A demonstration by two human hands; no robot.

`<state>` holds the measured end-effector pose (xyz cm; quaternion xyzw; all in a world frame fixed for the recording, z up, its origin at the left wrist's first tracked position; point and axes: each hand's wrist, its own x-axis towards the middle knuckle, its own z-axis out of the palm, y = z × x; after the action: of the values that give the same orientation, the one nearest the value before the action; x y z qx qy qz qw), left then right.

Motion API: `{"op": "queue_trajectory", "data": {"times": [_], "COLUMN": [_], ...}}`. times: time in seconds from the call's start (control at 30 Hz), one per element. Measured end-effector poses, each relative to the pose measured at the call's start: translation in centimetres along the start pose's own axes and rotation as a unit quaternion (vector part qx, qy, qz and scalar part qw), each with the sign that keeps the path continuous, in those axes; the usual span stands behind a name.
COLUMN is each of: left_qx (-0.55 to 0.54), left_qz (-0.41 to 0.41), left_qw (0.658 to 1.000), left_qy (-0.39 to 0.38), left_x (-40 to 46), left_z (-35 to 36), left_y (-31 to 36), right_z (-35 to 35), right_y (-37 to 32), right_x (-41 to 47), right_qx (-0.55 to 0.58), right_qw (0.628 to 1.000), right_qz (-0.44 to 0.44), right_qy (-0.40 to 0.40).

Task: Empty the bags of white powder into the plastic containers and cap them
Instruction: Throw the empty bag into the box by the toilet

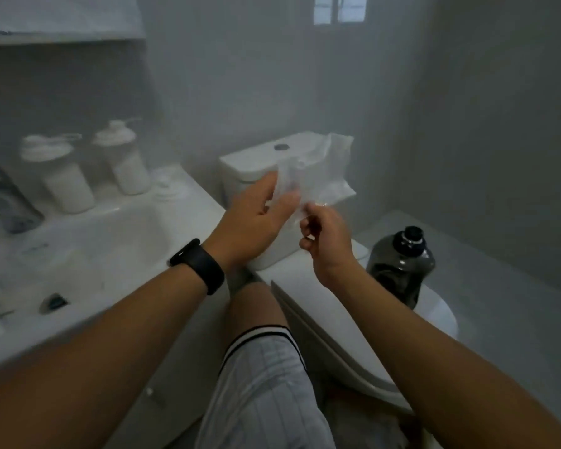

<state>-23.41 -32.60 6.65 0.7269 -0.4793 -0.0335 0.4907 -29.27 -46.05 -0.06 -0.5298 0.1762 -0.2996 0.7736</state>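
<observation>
Two capped containers [91, 166], white powder inside

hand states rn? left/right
Left hand: fingers around the clear plastic bag, holding it.
Right hand: pinching the bag's lower edge.

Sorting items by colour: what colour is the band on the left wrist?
Black, seen in the head view: the wrist band sits just behind the left hand.

Two capped containers [67, 176] [125, 160] of white powder were set upright on the white sink counter [188, 202], near a loose lid [167, 186]. A dark bottle [402, 267] was stood on the closed toilet lid [321, 286].
</observation>
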Motion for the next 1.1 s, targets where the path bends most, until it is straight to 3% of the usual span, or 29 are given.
{"op": "queue_trajectory", "data": {"times": [0.23, 0.4, 0.6, 0.87, 1.1], "left_qx": [0.111, 0.135, 0.212, 0.341, 0.352], "left_qz": [0.018, 0.051, 0.041, 0.054, 0.046], "left_qw": [0.988, 0.96, 0.894, 0.786, 0.744], "left_qy": [-0.109, -0.24, -0.394, -0.512, -0.566], "left_x": [-2.9, -4.2, -6.2, -6.2, -7.0], "left_z": [10.0, 14.9, 18.3, 22.3, 25.0], "left_y": [-4.2, -7.3, -11.1, -15.6, -17.1], "right_z": [-9.3, -14.9, -19.5, -22.5, -25.7], "right_y": [7.7, 13.7, 19.6, 26.6, 28.7], "right_x": [-2.7, -5.2, -10.1, -13.4, -13.6], "right_qx": [-0.052, -0.06, -0.086, -0.131, -0.199], "right_qw": [0.991, 0.966, 0.933, 0.875, 0.828], "right_qz": [0.103, 0.212, 0.307, 0.413, 0.481], "right_qy": [0.074, 0.135, 0.168, 0.216, 0.207]}}
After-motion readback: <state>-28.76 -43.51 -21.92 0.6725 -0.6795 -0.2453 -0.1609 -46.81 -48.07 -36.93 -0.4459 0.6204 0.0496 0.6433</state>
